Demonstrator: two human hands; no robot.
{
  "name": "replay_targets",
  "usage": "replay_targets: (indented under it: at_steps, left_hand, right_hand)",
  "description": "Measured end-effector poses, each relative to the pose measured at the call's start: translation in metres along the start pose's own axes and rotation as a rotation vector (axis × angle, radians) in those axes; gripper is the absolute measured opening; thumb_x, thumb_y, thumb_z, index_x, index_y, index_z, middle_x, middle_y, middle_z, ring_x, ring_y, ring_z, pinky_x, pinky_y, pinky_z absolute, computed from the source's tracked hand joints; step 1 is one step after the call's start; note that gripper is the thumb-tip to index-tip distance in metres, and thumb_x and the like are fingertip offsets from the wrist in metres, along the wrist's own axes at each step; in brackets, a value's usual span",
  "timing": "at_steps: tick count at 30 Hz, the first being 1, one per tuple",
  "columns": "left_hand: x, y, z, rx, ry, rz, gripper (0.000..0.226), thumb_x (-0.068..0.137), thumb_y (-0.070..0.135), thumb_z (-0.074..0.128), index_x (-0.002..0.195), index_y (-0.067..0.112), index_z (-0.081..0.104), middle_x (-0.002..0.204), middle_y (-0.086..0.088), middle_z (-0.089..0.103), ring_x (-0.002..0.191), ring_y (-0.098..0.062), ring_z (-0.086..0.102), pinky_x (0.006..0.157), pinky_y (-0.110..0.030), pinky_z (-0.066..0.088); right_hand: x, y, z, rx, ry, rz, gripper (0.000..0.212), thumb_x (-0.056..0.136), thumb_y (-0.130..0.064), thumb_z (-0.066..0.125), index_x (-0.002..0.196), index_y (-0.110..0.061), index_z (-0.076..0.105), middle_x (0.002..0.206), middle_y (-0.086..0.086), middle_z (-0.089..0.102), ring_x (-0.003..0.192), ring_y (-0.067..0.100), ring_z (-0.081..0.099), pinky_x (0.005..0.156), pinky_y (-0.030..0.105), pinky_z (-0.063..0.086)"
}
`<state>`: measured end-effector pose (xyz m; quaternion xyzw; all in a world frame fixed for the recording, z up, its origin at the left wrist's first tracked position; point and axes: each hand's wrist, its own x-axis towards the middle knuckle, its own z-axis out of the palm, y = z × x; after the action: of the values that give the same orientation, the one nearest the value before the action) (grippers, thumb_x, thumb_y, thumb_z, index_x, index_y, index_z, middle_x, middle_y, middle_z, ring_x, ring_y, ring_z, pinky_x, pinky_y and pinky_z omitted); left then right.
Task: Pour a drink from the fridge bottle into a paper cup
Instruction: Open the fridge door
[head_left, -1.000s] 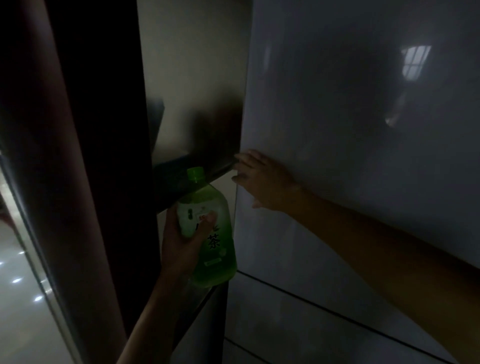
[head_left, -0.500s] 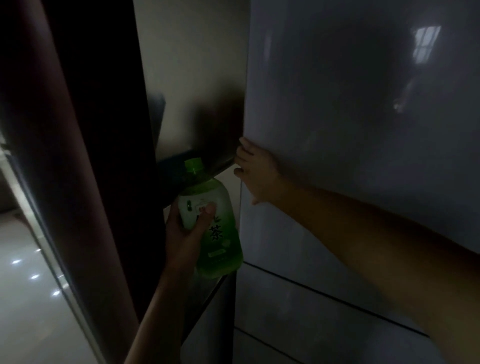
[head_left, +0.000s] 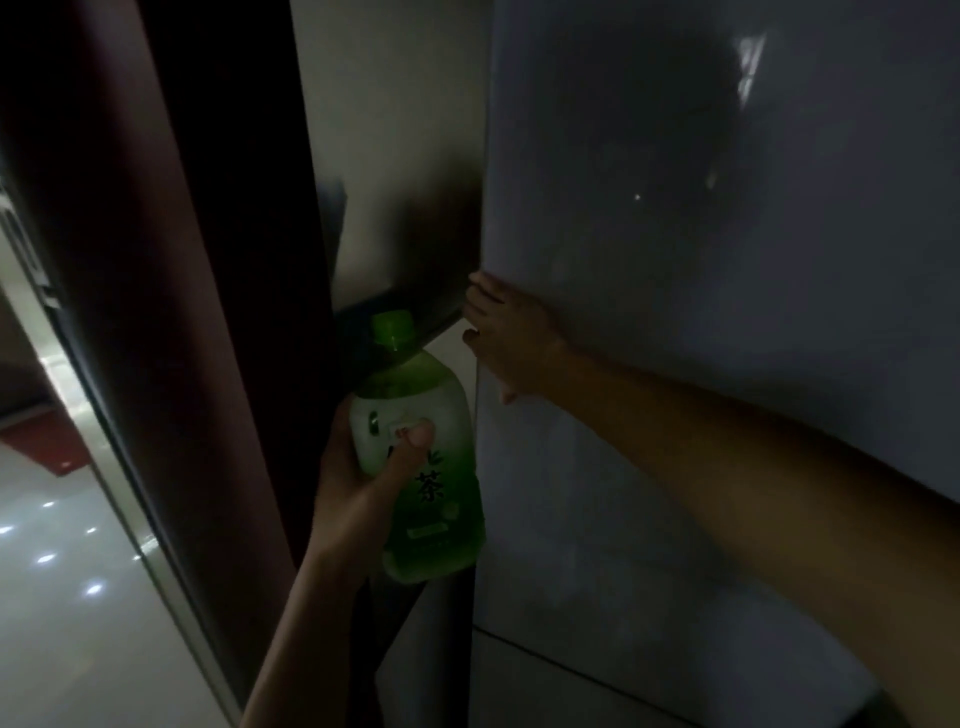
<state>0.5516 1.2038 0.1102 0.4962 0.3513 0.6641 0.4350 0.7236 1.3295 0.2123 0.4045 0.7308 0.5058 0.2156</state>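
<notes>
A green tea bottle (head_left: 431, 467) with a green cap and a white-green label stands upright in my left hand (head_left: 358, 483), which grips it around the middle, thumb across the label. The bottle is held just left of the grey fridge door (head_left: 701, 260). My right hand (head_left: 511, 343) lies flat on that door at its left edge, fingers spread, at about the height of the bottle's cap. No paper cup is in view. The scene is dim.
A dark red-brown panel (head_left: 171, 312) stands close on the left, with a narrow gap between it and the fridge. A pale wall (head_left: 395, 130) shows behind the gap. A shiny light floor (head_left: 67, 597) lies at the lower left. A seam crosses the fridge front low down.
My right hand has slid left and pressed flat on the fridge door's edge, and the gap beside the door has narrowed. The bottle stays in my left hand.
</notes>
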Motion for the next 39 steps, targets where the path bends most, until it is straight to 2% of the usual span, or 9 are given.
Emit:
replay_targets:
  at_steps: [3,6,12,17,20,23,30,35,39]
  left_hand:
    - [-0.009,0.002,-0.008,0.020,-0.021,-0.006,0.065,0.064,0.047,0.078,0.124,0.029,0.059,0.107,0.007,0.074,0.095,-0.014,0.073,0.068,-0.026,0.058]
    - [-0.024,0.005,-0.011,0.042,-0.042,0.006,0.063,0.066,0.047,0.076,0.123,0.024,0.060,0.107,0.002,0.074,0.095,-0.018,0.073,0.069,-0.029,0.059]
    - [-0.060,0.032,-0.009,0.057,0.065,0.065,0.038,0.079,0.031,0.079,0.112,0.022,0.064,0.097,0.000,0.075,0.087,-0.020,0.074,0.062,-0.025,0.057]
    - [-0.106,0.049,0.007,0.053,0.155,0.095,0.066,0.071,0.049,0.081,0.125,0.018,0.059,0.107,-0.007,0.073,0.095,-0.027,0.072,0.071,-0.036,0.058]
    - [-0.134,0.058,0.010,0.078,0.153,0.095,0.086,0.062,0.061,0.082,0.130,0.015,0.056,0.109,-0.009,0.072,0.097,-0.029,0.071,0.072,-0.039,0.059]
    - [-0.158,0.069,0.008,0.097,0.108,0.088,0.067,0.076,0.045,0.075,0.130,0.010,0.054,0.108,-0.010,0.071,0.096,-0.029,0.072,0.068,-0.035,0.060]
    - [-0.183,0.088,-0.010,0.078,0.076,0.099,0.041,0.080,0.031,0.070,0.118,0.018,0.058,0.098,0.000,0.074,0.090,-0.021,0.073,0.065,-0.028,0.058]
    - [-0.192,0.095,-0.034,0.047,-0.015,0.098,0.065,0.072,0.043,0.074,0.126,0.012,0.055,0.104,-0.007,0.072,0.096,-0.027,0.072,0.069,-0.035,0.059]
    - [-0.204,0.096,-0.056,0.010,-0.095,0.088,0.060,0.080,0.034,0.073,0.132,0.010,0.052,0.111,-0.013,0.068,0.099,-0.029,0.070,0.072,-0.038,0.059]
  right_hand:
    - [-0.006,-0.003,-0.008,0.054,0.059,0.013,0.063,0.086,-0.056,0.037,0.123,-0.011,0.061,0.140,0.017,0.047,0.140,0.039,0.030,0.120,0.052,-0.007]
    - [-0.020,-0.009,-0.023,0.046,0.083,-0.004,0.048,0.088,-0.047,0.045,0.119,-0.016,0.065,0.136,0.014,0.054,0.137,0.037,0.036,0.119,0.056,-0.005]
    - [-0.048,-0.020,-0.042,0.023,0.074,-0.050,0.076,0.073,-0.057,0.068,0.131,-0.010,0.055,0.143,0.020,0.046,0.141,0.039,0.029,0.118,0.051,-0.008]
    - [-0.082,-0.035,-0.063,0.257,0.446,-0.040,0.025,0.064,-0.023,0.084,0.077,-0.004,0.076,0.093,0.016,0.072,0.099,0.035,0.068,0.106,0.043,0.039]
    - [-0.103,-0.038,-0.077,0.167,0.407,0.015,0.041,0.093,-0.023,0.060,0.124,0.004,0.060,0.141,0.019,0.051,0.139,0.032,0.038,0.116,0.033,0.004]
    - [-0.116,-0.042,-0.093,0.228,0.359,-0.051,0.046,0.106,-0.021,0.023,0.146,-0.002,0.033,0.159,0.012,0.024,0.149,0.026,0.008,0.109,0.026,-0.018]
    - [-0.157,-0.048,-0.131,0.127,0.134,-0.056,0.072,0.083,-0.056,0.060,0.137,-0.010,0.049,0.151,0.017,0.035,0.144,0.037,0.017,0.121,0.050,0.001]
    - [-0.180,-0.055,-0.155,0.160,0.100,0.011,0.085,0.066,-0.060,0.074,0.130,-0.008,0.054,0.145,0.018,0.044,0.142,0.036,0.024,0.122,0.048,0.001]
    - [-0.199,-0.065,-0.175,0.225,0.117,0.024,0.053,0.090,-0.031,0.033,0.126,0.000,0.056,0.140,0.023,0.048,0.142,0.040,0.027,0.122,0.048,0.003]
